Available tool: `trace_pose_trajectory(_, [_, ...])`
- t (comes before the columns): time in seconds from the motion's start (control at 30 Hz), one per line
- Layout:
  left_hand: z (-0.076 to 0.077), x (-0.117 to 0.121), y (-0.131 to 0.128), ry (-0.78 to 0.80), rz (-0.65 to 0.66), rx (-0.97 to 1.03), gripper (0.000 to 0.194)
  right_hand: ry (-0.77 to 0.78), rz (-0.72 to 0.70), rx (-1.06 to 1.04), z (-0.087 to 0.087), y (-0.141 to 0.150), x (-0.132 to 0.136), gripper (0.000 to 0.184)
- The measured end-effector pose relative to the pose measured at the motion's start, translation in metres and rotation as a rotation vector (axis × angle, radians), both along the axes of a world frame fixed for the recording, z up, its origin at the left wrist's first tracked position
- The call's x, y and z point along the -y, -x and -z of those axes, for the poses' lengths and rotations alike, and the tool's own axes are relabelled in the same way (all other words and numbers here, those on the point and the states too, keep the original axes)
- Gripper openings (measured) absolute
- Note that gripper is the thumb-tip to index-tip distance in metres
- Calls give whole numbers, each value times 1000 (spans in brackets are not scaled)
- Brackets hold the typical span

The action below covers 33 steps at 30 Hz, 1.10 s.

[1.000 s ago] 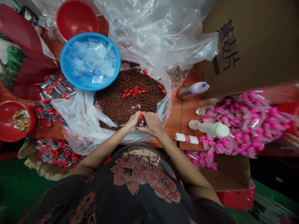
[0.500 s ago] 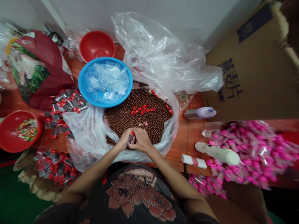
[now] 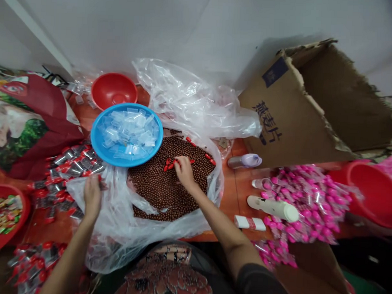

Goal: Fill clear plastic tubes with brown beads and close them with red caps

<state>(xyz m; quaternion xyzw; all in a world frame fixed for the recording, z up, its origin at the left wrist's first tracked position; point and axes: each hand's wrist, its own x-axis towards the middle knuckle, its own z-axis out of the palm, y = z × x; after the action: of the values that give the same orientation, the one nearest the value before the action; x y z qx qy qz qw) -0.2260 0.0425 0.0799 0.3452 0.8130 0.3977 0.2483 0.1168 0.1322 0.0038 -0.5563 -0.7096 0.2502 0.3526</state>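
Note:
My right hand (image 3: 185,172) reaches over a spread of small brown balls (image 3: 161,191) lying in a clear plastic bag (image 3: 115,221). Its fingertips are pinched at a cluster of red plastic caps (image 3: 168,165) on the balls, partly covering them. To the left, my left hand (image 3: 92,196) is curled at the bag's edge, slightly blurred. A small clear container with a red cap shows partly at its fingers. Beside that hand lies a heap of red-capped containers with dark contents (image 3: 80,161).
A blue basin (image 3: 96,153) of clear plastic pieces stands behind the balls, near a red bowl (image 3: 114,89). Another red bowl (image 3: 22,217) holds wrapped sweets. On the right are a tumbler (image 3: 244,161), a pale bottle (image 3: 271,208), pink-capped containers (image 3: 310,204) and a cardboard box (image 3: 282,111).
My hands were together around a red-capped container and have parted. The left has gone left to the heap; the right has moved forward to the red caps. The view has tilted up.

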Motion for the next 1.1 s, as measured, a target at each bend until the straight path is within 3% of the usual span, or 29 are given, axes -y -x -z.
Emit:
trace_pose_trajectory(0.1, [-14, -27, 47, -17, 3, -193, 35, 43, 174, 135, 21, -34, -60, 39])
trace_pose_trajectory(0.2, [-23, -53, 74, -7, 85, -323, 34, 158, 116, 352, 39, -52, -99, 44])
trace_pose_trajectory(0.3, [-31, -74, 78, -96, 93, -485, 34, 234, 50, 486, 49, -55, -113, 42])
trace_pose_trajectory(0.37, [-35, -85, 64, -197, 112, -579, 33, 256, 51, 499, 49, -53, -111, 38])
trace_pose_trajectory(0.43, [-32, -99, 38, -254, 246, -569, 30, 270, 56, 500, 46, -51, -102, 34])
trace_pose_trajectory(0.5, [-22, -117, 4, -225, 490, -476, 27, 268, 48, 486, 39, -49, -87, 32])
trace_pose_trajectory(0.57, [-6, -140, -29, -163, 703, -420, 28, 242, 60, 421, 32, -48, -67, 31])
trace_pose_trajectory(0.67, [20, -174, -66, -50, 867, -477, 41, 188, 123, 238, 22, -51, -27, 35])
trace_pose_trajectory(0.77, [42, -194, -81, 105, 945, -547, 48, 189, 183, 109, 19, -61, 17, 47])
trace_pose_trajectory(0.87, [54, -196, -82, 207, 948, -543, 46, 292, 277, -17, 29, -75, 59, 62])
trace_pose_trajectory(1.0, [55, -192, -78, 207, 776, -621, 43, 541, 387, -330, 50, -90, 101, 82])
trace_pose_trajectory(1.1, [51, -195, -78, 212, 771, -709, 46, 672, 426, -498, 58, -92, 116, 90])
